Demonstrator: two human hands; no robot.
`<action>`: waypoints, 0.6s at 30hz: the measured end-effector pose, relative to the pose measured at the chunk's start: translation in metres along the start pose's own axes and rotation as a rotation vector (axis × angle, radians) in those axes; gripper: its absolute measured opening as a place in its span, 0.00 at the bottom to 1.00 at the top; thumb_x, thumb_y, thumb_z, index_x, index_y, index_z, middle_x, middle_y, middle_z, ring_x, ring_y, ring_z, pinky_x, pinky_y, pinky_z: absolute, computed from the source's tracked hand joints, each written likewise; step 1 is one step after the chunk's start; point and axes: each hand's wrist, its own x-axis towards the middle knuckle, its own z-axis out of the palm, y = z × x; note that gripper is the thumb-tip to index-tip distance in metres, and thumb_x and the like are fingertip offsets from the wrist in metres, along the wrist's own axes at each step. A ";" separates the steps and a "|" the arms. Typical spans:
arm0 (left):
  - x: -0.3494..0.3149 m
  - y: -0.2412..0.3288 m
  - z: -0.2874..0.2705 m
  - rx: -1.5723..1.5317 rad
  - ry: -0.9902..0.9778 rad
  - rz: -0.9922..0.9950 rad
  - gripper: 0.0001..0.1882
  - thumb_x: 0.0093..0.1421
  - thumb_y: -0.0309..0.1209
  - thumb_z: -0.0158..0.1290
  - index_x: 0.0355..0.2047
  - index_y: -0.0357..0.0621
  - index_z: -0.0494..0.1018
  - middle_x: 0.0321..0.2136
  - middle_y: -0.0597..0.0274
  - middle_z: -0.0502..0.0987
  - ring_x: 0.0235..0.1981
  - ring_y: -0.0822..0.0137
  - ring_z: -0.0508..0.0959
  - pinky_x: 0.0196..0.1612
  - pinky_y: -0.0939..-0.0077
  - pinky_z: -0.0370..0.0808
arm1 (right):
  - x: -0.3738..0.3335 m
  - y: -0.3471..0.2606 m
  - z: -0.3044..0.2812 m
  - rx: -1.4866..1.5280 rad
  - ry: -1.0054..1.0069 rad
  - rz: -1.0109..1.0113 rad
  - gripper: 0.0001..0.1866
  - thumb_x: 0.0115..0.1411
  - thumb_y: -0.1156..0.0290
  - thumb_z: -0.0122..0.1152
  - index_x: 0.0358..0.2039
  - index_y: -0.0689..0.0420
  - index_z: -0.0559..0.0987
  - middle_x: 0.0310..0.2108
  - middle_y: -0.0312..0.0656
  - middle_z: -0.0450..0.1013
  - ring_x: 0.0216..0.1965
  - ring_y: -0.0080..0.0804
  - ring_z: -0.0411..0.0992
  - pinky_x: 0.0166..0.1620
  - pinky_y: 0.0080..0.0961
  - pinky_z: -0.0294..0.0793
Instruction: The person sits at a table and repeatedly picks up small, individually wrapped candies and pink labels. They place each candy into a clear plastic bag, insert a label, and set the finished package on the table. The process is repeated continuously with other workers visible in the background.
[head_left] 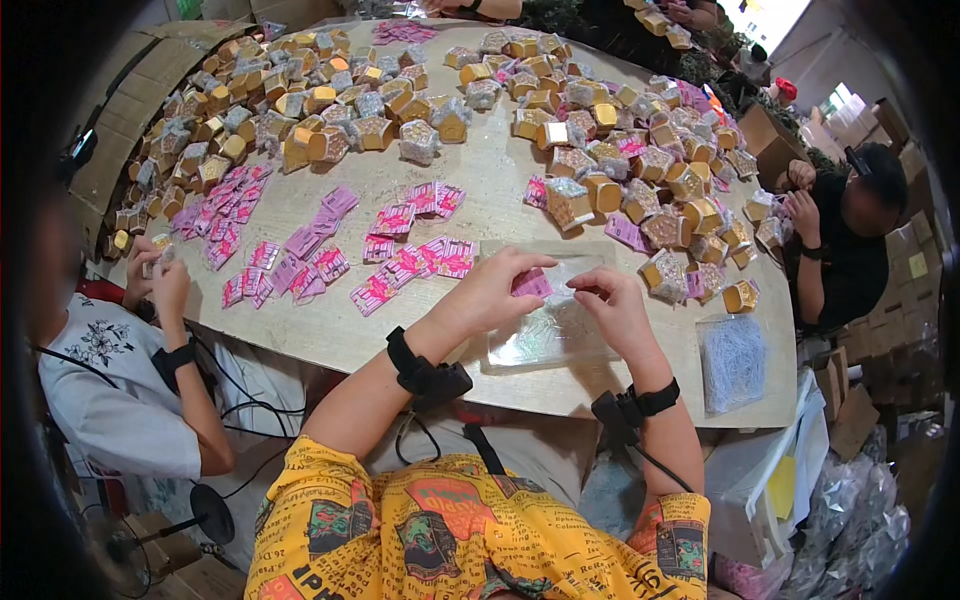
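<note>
My left hand (492,292) pinches a small pink printed card (534,284) between thumb and fingers. To its right, my right hand (613,303) has thumb and fingertips drawn together close to the card. Whether anything thin is between them I cannot make out. Both hands hover over a stack of clear plastic bags (540,345) near the table's front edge. Just left of my left hand, pink-and-white cards (405,268) lie in overlapping groups. Small gold house-shaped ornaments (664,228), some with greyish glittery roofs, are heaped beyond my right hand.
More ornaments (325,135) cover the far left of the wooden table (350,185). A pack of pale blue strands (733,362) lies at the right front. A person (125,370) at the left and another person (860,240) at the right handle small items. Cables (255,405) hang below the table's left edge.
</note>
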 end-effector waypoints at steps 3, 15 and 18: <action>-0.001 -0.001 0.001 -0.001 -0.001 0.006 0.28 0.49 0.29 0.60 0.53 0.47 0.71 0.43 0.53 0.72 0.43 0.60 0.75 0.48 0.70 0.73 | 0.000 -0.006 0.001 -0.035 0.061 -0.059 0.09 0.51 0.81 0.60 0.35 0.62 0.79 0.29 0.42 0.76 0.31 0.30 0.74 0.36 0.24 0.72; 0.005 0.004 0.007 -0.100 0.107 -0.014 0.16 0.51 0.32 0.58 0.40 0.43 0.77 0.34 0.51 0.74 0.37 0.55 0.76 0.43 0.67 0.73 | 0.009 -0.002 0.007 0.138 0.113 -0.027 0.06 0.52 0.80 0.60 0.32 0.63 0.77 0.27 0.40 0.76 0.30 0.27 0.74 0.37 0.24 0.73; 0.010 0.003 0.013 -0.061 0.253 0.019 0.08 0.52 0.31 0.56 0.29 0.39 0.79 0.27 0.53 0.74 0.32 0.57 0.76 0.36 0.67 0.72 | 0.009 -0.007 0.007 0.139 0.110 -0.044 0.07 0.52 0.80 0.60 0.33 0.63 0.76 0.27 0.41 0.76 0.30 0.28 0.75 0.37 0.24 0.73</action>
